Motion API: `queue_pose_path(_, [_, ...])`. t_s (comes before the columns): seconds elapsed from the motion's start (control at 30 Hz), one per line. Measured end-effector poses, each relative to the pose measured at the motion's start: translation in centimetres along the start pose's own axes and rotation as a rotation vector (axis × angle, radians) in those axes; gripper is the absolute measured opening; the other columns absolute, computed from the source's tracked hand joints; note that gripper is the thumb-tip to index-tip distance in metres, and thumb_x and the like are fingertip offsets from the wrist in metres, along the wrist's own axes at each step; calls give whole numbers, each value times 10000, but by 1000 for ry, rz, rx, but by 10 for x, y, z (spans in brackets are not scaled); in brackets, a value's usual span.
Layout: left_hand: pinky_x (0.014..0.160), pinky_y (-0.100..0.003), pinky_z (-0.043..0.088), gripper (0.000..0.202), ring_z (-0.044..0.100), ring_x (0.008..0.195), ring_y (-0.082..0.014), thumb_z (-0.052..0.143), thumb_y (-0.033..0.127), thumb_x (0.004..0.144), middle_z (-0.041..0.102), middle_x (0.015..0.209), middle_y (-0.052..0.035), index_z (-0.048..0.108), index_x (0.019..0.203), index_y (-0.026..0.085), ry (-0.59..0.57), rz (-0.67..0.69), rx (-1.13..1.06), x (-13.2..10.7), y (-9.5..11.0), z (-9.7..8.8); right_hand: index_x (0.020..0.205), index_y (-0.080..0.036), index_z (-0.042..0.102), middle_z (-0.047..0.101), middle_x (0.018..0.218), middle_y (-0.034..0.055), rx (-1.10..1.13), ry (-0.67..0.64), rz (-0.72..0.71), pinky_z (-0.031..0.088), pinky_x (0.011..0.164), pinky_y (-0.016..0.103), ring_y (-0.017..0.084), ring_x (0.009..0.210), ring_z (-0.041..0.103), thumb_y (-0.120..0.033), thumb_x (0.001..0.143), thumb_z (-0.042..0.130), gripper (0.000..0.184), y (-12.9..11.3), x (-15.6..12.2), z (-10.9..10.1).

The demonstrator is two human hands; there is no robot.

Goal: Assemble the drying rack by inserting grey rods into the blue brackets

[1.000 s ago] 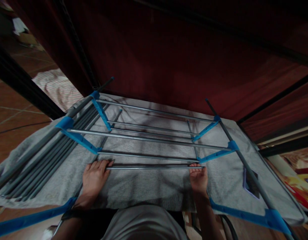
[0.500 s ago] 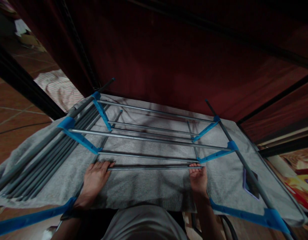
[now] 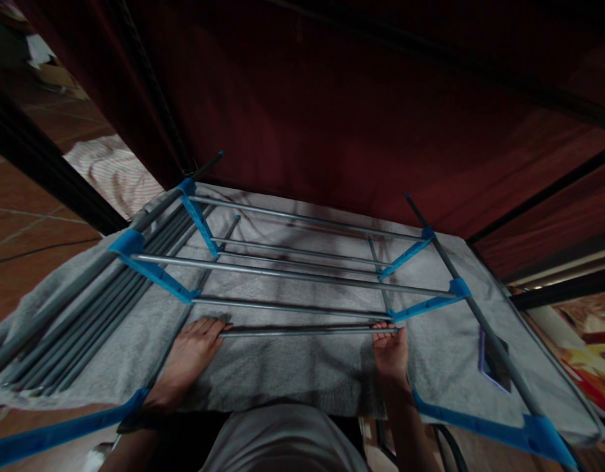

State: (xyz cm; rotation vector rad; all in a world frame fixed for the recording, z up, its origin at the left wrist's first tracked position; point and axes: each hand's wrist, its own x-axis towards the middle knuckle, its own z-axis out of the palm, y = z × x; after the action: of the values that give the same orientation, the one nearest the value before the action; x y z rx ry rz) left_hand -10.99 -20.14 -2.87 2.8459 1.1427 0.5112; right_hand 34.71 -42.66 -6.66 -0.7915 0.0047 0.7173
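Note:
A loose grey metal rod (image 3: 302,332) lies level in front of me, just on the near side of the rack frame (image 3: 292,272). My left hand (image 3: 198,342), palm down, is closed around its left end, which the fingers partly hide. At the other end my right hand (image 3: 391,351), palm turned up, pinches the rod between thumb and fingers. The frame is built of grey tubes joined by blue plastic brackets (image 3: 159,278). Close by my right fingertips is another blue bracket (image 3: 425,308) on the frame's right side.
Several more grey rods (image 3: 100,314) lie in a bundle at the left on the grey blanket (image 3: 263,373). A phone (image 3: 495,360) rests at the right under a long tube. Blue end brackets (image 3: 493,426) project near both forearms. A dark red curtain (image 3: 331,118) hangs behind.
My left hand has slid slightly to the right, covering a little more of the rod's left end. My right hand stays nearly in place; the view shifts a little.

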Motion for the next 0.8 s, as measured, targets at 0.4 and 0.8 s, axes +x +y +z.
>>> queue_pose_path(0.4, [900, -398, 531, 257, 695, 989, -269, 526, 350, 966, 754, 1011, -91, 729, 1047, 216, 76, 117, -19, -7, 0, 8, 812, -222, 649, 736, 815, -8, -61, 66, -46, 622, 770, 277, 142, 792, 714, -563, 693, 828, 403, 1, -2, -1])
queue_pose_path(0.8, [888, -383, 487, 164, 674, 906, -243, 585, 230, 939, 738, 991, -73, 723, 1025, 206, 121, 202, 23, -2, 8, -1, 826, -233, 656, 731, 829, -17, -43, 130, -27, 605, 792, 273, 134, 805, 702, -548, 705, 802, 367, 1, -6, 7])
